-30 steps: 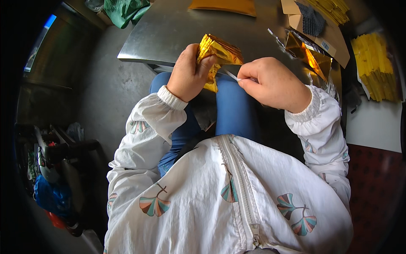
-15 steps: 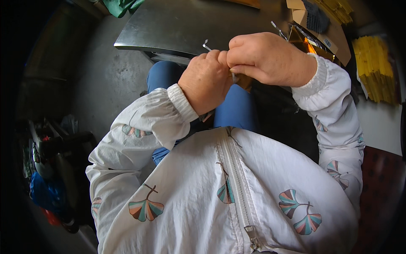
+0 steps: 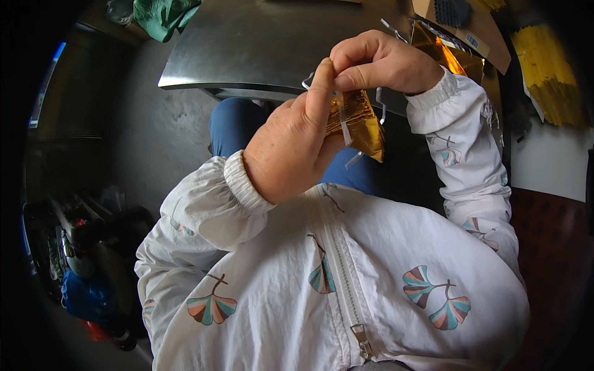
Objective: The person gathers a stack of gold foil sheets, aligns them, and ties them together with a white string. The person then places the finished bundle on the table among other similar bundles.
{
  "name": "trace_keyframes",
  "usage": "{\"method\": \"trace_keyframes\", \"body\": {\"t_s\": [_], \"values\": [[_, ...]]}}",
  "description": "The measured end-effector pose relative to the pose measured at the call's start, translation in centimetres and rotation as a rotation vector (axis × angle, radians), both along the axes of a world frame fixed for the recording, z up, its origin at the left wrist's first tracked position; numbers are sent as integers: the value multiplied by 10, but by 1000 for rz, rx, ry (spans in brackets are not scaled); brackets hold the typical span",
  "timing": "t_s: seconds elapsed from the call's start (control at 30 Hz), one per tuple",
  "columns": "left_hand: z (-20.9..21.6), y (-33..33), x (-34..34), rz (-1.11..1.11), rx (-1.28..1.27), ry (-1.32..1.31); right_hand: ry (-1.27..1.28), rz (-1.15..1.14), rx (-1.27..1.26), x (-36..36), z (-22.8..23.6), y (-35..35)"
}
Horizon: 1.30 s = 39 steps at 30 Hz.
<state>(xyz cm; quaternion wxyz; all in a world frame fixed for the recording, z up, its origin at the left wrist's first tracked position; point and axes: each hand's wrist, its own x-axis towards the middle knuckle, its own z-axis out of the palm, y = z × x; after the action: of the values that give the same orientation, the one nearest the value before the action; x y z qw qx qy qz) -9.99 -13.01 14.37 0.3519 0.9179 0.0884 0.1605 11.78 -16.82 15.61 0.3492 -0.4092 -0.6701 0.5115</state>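
Note:
A bundle of shiny gold foil sheets, layered with a pointed corner, is held over my lap. Around it runs a thin whitish strip, with loose ends sticking out beside the bundle. My left hand grips the bundle from the left, its index finger pointing up along it. At the top edge, my right hand pinches with thumb and index finger, close to the left fingertip. The strip's end is probably in that pinch, but the fingers cover it.
Ahead is a dark metal table. A green bag lies at the far left. More gold foil and a cardboard box stand at the right, near a yellow stack. A blue bag hangs at the lower left.
My left hand has turned and its index finger has straightened upward. The gold foil bundle, mostly hidden before, now shows below my right hand, which has moved slightly up.

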Motion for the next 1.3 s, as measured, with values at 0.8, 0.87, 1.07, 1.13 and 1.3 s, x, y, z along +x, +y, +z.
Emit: {"method": "trace_keyframes", "body": {"t_s": [0.8,0.87,1.07,1.13,1.3], "values": [[6,9,40,-143,-406,-113,1354,182,-56,3,-118,7],[9,9,41,-111,-479,-70,1410,-29,-47,-2,-130,-2],[11,9,48,-83,-526,-170,349,-688,697,-4,-130,-4],[13,8,51,-40,-645,-200,-141,-818,893,-5,-120,-4],[26,16,50,-163,-847,-179,402,-875,549,-24,-94,-16]]}}
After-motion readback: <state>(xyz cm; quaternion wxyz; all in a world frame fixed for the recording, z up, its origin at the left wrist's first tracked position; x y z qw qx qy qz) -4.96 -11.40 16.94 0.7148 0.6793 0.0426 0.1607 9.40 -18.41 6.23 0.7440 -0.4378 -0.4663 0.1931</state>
